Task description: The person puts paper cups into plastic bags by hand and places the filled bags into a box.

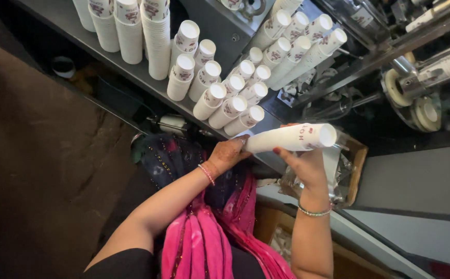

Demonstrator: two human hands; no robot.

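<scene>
Head view, steeply down, close

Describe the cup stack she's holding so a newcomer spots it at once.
Start at the grey shelf crowded with white paper-cup stacks. Just below its near edge, both hands grip one long stack. Unlike the shelf stacks, it lies level, clear of the shelf.

Clear bag: we see a crinkled transparent plastic bag [338, 170] just under the right wrist, lying against a brown box edge.
Cup prints: small reddish-pink marks on the white paper cup stacks [220, 98] along the grey shelf.
</scene>
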